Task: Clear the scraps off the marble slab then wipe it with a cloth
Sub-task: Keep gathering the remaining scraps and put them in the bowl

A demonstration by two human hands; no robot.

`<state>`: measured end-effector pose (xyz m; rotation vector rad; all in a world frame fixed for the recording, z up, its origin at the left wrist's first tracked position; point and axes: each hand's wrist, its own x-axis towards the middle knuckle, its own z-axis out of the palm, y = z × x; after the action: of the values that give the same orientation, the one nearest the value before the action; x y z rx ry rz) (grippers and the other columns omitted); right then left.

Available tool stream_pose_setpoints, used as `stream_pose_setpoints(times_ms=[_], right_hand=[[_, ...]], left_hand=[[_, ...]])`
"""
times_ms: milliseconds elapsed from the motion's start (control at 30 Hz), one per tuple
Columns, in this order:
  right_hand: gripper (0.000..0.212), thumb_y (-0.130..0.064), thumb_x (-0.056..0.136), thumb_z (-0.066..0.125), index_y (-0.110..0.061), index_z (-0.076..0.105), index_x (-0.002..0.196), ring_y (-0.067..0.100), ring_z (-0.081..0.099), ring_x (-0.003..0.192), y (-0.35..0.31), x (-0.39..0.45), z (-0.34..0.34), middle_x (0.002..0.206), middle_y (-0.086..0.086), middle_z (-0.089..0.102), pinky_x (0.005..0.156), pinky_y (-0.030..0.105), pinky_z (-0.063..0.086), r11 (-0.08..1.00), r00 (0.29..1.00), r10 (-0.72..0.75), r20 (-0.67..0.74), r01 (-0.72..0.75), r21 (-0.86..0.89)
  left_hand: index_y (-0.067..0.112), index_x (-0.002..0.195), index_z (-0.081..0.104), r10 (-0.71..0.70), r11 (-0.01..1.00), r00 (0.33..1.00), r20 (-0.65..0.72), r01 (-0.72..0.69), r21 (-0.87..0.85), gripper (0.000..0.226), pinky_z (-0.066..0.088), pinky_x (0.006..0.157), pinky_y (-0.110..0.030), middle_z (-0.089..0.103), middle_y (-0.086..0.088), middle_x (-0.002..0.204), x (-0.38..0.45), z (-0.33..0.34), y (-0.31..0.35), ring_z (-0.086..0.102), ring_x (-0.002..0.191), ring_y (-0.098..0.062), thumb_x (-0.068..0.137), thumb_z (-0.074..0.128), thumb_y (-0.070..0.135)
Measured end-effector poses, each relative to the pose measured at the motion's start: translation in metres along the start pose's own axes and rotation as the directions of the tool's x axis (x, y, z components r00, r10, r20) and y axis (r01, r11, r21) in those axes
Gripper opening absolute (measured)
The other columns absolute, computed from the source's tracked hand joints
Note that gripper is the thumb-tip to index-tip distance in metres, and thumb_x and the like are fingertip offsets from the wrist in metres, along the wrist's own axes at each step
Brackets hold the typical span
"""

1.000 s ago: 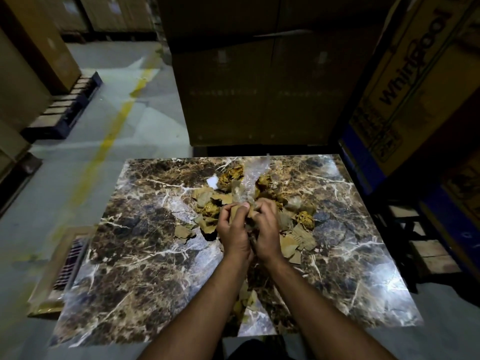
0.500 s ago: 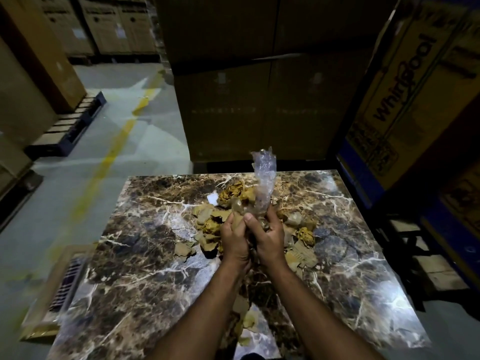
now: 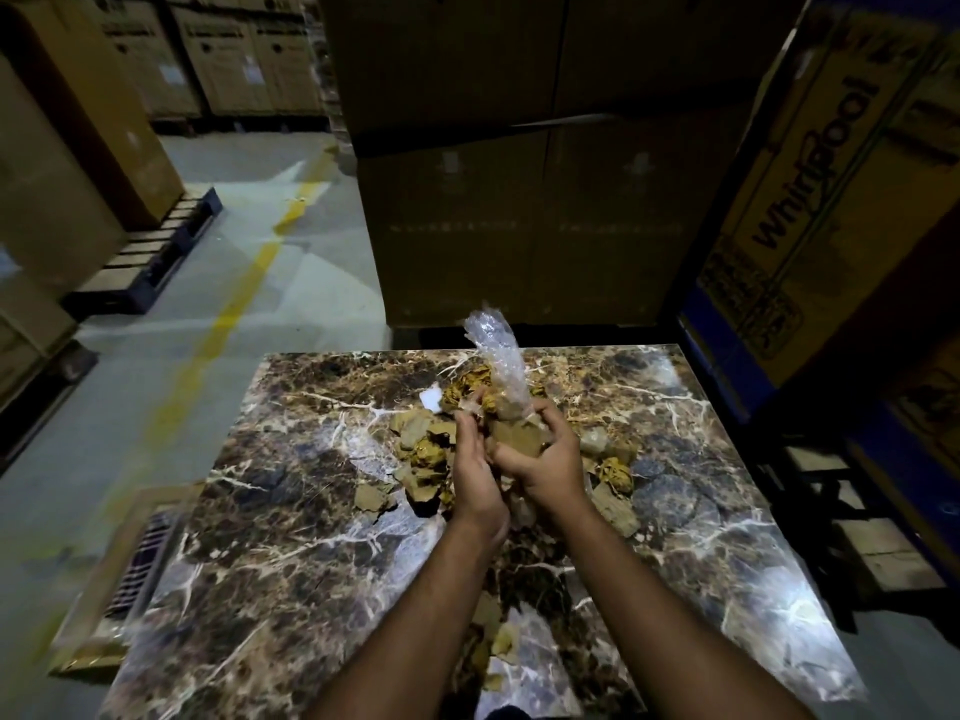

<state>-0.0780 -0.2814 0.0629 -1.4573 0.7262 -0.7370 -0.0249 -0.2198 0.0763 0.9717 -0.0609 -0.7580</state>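
Observation:
A brown-veined marble slab (image 3: 291, 537) fills the lower middle of the head view. A pile of cardboard scraps (image 3: 421, 449) and crumpled yellow paper lies on its far half, and a few more scraps (image 3: 493, 636) lie near the front edge. Both hands are raised together over the pile. My right hand (image 3: 545, 459) grips a bunch of cardboard scraps and a crinkled clear plastic wrap (image 3: 496, 356) that sticks up from it. My left hand (image 3: 475, 475) is pressed against the left side of the bunch, its fingers curled onto it.
Tall cardboard cartons (image 3: 519, 174) stand right behind the slab, and a Whirlpool carton (image 3: 810, 200) on a blue pallet crowds the right side. A flat box (image 3: 119, 589) lies on the floor at the slab's left edge. Grey floor with a yellow line (image 3: 228, 324) stretches to the left.
Both hands have lifted off the pile with a bunch of scraps, and the plastic wrap now stands upright above them.

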Motion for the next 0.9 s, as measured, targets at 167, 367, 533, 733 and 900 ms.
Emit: stream_pose_setpoints(times_ms=[167, 367, 533, 733, 900], right_hand=[[0.061, -0.007, 0.058, 0.083, -0.028, 0.059, 0.109, 0.024, 0.069, 0.089, -0.004, 0.018, -0.022, 0.102, 0.008, 0.069, 0.079, 0.041, 0.058, 0.977, 0.989, 0.136, 0.058, -0.143, 0.155], [0.009, 0.008, 0.093, 0.057, 0.006, 0.061, 0.101, 0.016, 0.071, 0.056, -0.005, 0.027, -0.056, 0.076, 0.012, 0.072, 0.051, 0.023, 0.056, 0.875, 0.901, 0.407, 0.15, -0.431, 0.22], [0.047, -0.019, 0.092, 0.063, -0.012, 0.069, 0.046, 0.007, 0.059, 0.045, -0.019, 0.031, -0.078, 0.052, -0.003, 0.063, 0.052, 0.02, 0.047, 0.85, 0.842, 0.457, 0.286, -0.508, 0.138], [0.019, -0.032, 0.07, 0.078, -0.014, 0.074, 0.07, 0.023, 0.068, 0.062, -0.021, 0.028, -0.081, 0.071, 0.008, 0.069, 0.063, 0.031, 0.054, 0.794, 0.805, 0.495, 0.328, -0.572, 0.204], [0.027, -0.031, 0.074, 0.073, -0.011, 0.069, 0.056, 0.022, 0.063, 0.053, -0.037, 0.04, -0.074, 0.058, 0.007, 0.064, 0.055, 0.024, 0.052, 0.727, 0.836, 0.478, 0.271, -0.549, 0.412]], left_hand=[[0.023, 0.142, 0.049, -0.053, 0.998, 0.997, -0.051, 0.055, 0.035, 0.061, 0.053, 0.093, -0.039, 0.065, -0.004, 0.129, 0.013, -0.009, 0.004, 0.065, 0.113, -0.02, 0.102, 0.03, 0.065], [0.018, 0.102, 0.059, -0.045, 0.985, 0.995, -0.089, 0.059, 0.162, 0.014, 0.042, 0.06, -0.027, 0.061, -0.006, 0.1, 0.039, -0.044, 0.012, 0.054, 0.076, -0.016, 0.104, 0.046, 0.022], [0.037, 0.136, 0.053, -0.145, 0.713, 0.958, 0.248, -0.072, 0.697, 0.065, 0.061, 0.078, -0.043, 0.043, -0.009, 0.152, 0.05, -0.064, 0.014, 0.057, 0.113, -0.025, 0.086, 0.067, -0.003], [0.021, 0.156, 0.031, -0.367, 0.784, 0.844, 0.392, 0.054, 0.618, 0.067, 0.054, 0.076, -0.026, 0.047, -0.024, 0.146, 0.034, -0.035, 0.001, 0.066, 0.102, -0.011, 0.097, 0.05, -0.003], [0.016, 0.144, 0.046, -0.425, 0.83, 0.862, 0.277, 0.248, 0.5, 0.049, 0.055, 0.077, -0.036, 0.074, -0.011, 0.097, 0.025, -0.036, -0.016, 0.07, 0.084, -0.026, 0.099, 0.047, -0.001]])
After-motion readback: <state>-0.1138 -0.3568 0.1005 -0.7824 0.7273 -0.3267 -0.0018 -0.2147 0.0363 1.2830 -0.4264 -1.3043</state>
